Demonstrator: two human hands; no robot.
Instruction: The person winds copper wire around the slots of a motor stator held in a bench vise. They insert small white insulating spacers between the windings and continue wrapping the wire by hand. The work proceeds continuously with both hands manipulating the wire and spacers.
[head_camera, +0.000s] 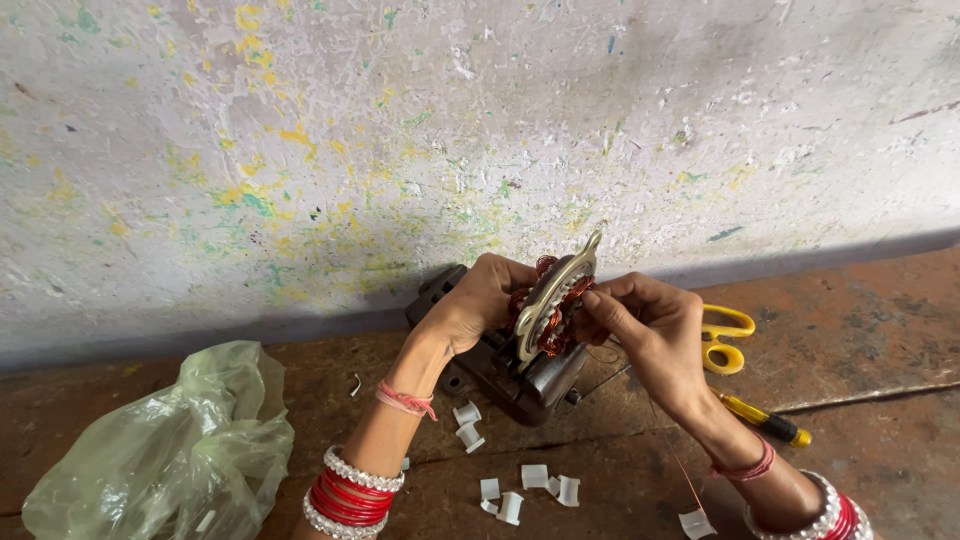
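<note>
2 hands grip a copper-wound stator (552, 305) atop a dark block (515, 380): left hand (478, 300) clamped behind it, right hand (645, 325) pinching its front edge. Yellow scissors (725, 340) lie nearby.

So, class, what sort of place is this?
Probably a small motor-winding workshop: hands hold a copper-wound stator over a dark metal block, with yellow scissors and white paper slips on the worn floor.

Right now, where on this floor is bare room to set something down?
Free: the floor right of the yellow scissors, and the strip between the green plastic bag and the left hand. Crowded: under the motor stator, among the white paper slips, and near the screwdriver.
</note>
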